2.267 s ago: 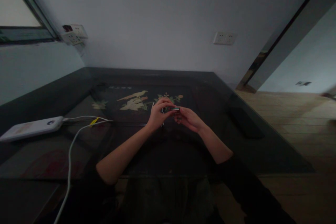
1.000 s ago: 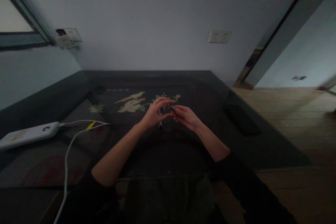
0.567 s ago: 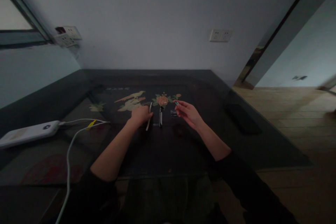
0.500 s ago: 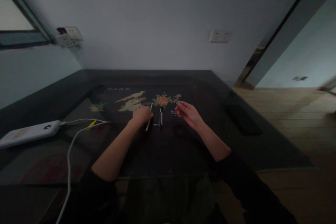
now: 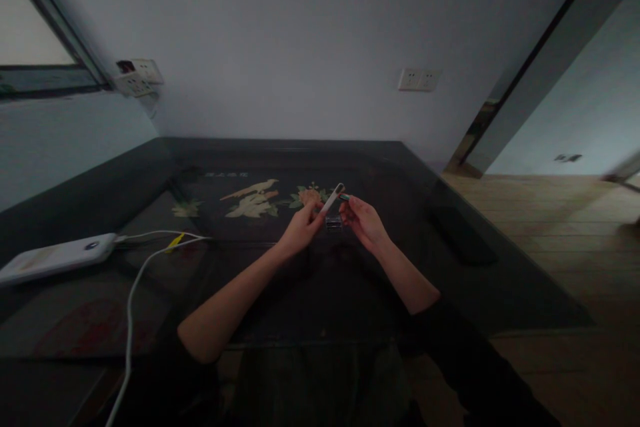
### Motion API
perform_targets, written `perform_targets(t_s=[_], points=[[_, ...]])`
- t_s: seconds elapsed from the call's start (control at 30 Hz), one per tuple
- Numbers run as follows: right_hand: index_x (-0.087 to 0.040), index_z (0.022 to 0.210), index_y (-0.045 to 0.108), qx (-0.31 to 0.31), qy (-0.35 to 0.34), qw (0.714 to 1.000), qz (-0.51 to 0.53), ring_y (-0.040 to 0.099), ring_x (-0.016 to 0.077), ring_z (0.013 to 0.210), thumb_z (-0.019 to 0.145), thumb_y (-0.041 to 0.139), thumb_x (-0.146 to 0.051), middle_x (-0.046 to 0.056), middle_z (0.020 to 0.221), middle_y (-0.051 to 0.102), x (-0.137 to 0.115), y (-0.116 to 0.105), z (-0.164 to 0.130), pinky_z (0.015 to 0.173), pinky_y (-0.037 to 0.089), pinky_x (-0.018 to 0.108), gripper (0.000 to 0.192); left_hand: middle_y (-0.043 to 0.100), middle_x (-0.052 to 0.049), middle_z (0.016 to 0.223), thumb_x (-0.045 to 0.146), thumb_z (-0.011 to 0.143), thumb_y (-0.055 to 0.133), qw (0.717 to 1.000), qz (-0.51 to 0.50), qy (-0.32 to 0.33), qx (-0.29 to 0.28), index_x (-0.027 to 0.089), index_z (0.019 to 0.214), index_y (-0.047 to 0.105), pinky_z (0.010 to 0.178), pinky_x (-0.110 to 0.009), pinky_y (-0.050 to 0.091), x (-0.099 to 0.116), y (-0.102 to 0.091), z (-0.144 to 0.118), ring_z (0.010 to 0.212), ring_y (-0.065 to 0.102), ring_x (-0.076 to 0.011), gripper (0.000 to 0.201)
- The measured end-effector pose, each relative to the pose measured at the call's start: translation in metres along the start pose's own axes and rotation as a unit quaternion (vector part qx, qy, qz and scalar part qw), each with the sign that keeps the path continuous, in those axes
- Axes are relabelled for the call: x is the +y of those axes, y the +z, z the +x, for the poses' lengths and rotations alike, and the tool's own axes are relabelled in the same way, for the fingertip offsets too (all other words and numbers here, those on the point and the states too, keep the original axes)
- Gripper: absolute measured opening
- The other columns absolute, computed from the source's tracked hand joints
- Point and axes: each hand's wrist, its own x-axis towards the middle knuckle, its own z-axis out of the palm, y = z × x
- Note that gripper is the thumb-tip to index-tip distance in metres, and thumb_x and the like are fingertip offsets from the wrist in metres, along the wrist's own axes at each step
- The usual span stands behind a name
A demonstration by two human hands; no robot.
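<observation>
Power bank: a white slab [image 5: 57, 258] lying toward the left edge of the dark glossy table [image 5: 350, 300].
Cable: the white lead [image 5: 129, 327] runs from the power bank's right end, loops back and drops over the near edge; a yellow tag [image 5: 175, 242] sits on it.
Corner sockets: white outlets [image 5: 137, 83] on the wall above the table's far left corner.
Tabletop picture: a pale bird and flowers [image 5: 253, 203], nearer the far edge than the near one.
Left hand: closed around the lower end [image 5: 300, 227] of a slim pale strip [image 5: 331, 201], tilted up rightward, its slotted tip uppermost.
Clear piece: a small shiny item [image 5: 333, 223] between the hands, about midway between far and near edges; details too dim.
Right hand: a narrow fingertip pinch [image 5: 364, 221] on a small dark greenish piece [image 5: 345, 197], just beside the strip.
Wall outlet: a white double socket [image 5: 419, 79] above the far right corner.
Black slab: flat [image 5: 463, 235], along the right edge.
</observation>
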Motion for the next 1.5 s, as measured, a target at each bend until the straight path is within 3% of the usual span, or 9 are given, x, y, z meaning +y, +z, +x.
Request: perform_targets(t_s=[0.1,0.2,0.3,0.43,0.6,0.83,1.03,1.5], points=[[-0.019,0.082,0.07,0.005,-0.014,1.0,-0.001,0.051,0.0086,0.054,0.064,0.082,-0.052,-0.002,0.069,0.062,0.0,0.0,0.001,0.048,0.04,0.022,0.039,0.04,0.01,0.051,0.039,0.091,0.049,0.995,-0.09,0.004,-0.039,0.018,0.102,0.052,0.042,-0.019,0.028,0.001,0.005,-0.002,0.04,0.036,-0.0077,0.023],[-0.02,0.086,0.07,0.007,-0.022,1.0,-0.01,0.051,0.0088,0.055,0.067,0.079,-0.052,-0.002,0.071,0.061,0.001,-0.001,0.001,0.049,0.04,0.022,0.039,0.041,0.01,0.053,0.041,0.092,0.05,0.988,-0.141,0.001,-0.059,0.018,0.108,0.049,0.042,-0.019,0.033,0.005,0.005,-0.003,0.04,0.04,-0.0078,0.028],[-0.02,0.089,0.07,0.005,-0.031,0.999,-0.014,0.05,0.009,0.056,0.07,0.077,-0.052,-0.002,0.072,0.061,0.001,-0.002,0.001,0.049,0.039,0.023,0.038,0.047,0.008,0.056,0.041,0.092,0.052,0.989,-0.131,-0.007,-0.062,0.018,0.111,0.05,0.043,-0.019,0.034,0.01,0.004,-0.005,0.041,0.044,-0.0075,0.03],[-0.02,0.084,0.069,0.005,-0.033,0.999,-0.011,0.05,0.0091,0.056,0.069,0.078,-0.052,-0.001,0.072,0.061,0.0,-0.002,0.0,0.05,0.039,0.024,0.037,0.048,0.006,0.059,0.037,0.089,0.056,0.996,-0.084,0.006,-0.022,0.016,0.113,0.057,0.046,-0.02,0.031,0.012,0.003,-0.006,0.048,0.043,-0.0084,0.031],[-0.02,0.081,0.066,0.006,-0.04,0.999,-0.015,0.05,0.0093,0.057,0.069,0.077,-0.052,-0.001,0.072,0.06,-0.002,0.0,-0.001,0.049,0.039,0.024,0.036,0.051,0.001,0.064,0.034,0.092,0.049,0.999,-0.029,0.033,-0.005,0.015,0.111,0.065,0.05,-0.02,0.03,0.006,0.001,0.0,0.056,0.043,-0.0104,0.031],[-0.021,0.09,0.067,0.012,-0.057,0.998,-0.016,0.048,0.009,0.055,0.073,0.075,-0.052,-0.002,0.071,0.059,0.001,-0.002,0.001,0.048,0.037,0.024,0.037,0.045,0.003,0.064,0.041,0.091,0.05,0.994,-0.105,-0.024,-0.018,0.016,0.114,0.064,0.044,-0.02,0.03,0.001,0.004,0.0,0.048,0.036,-0.0079,0.036],[-0.02,0.087,0.069,0.012,-0.06,0.998,-0.014,0.046,0.0086,0.055,0.07,0.077,-0.052,-0.002,0.07,0.058,-0.002,-0.001,0.0,0.048,0.037,0.023,0.037,0.04,0.005,0.063,0.039,0.091,0.051,0.987,-0.135,-0.07,-0.046,0.016,0.114,0.063,0.04,-0.019,0.026,0.008,0.005,-0.004,0.045,0.033,-0.0067,0.034],[-0.022,0.081,0.068,0.008,-0.066,0.998,-0.018,0.045,0.0098,0.056,0.071,0.076,-0.053,-0.001,0.07,0.057,-0.002,0.002,-0.001,0.048,0.036,0.025,0.033,0.039,0.007,0.056,0.038,0.092,0.051,0.99,-0.116,-0.051,-0.056,0.015,0.112,0.059,0.041,-0.019,0.028,0.006,0.007,-0.004,0.044,0.037,-0.0076,0.031]])
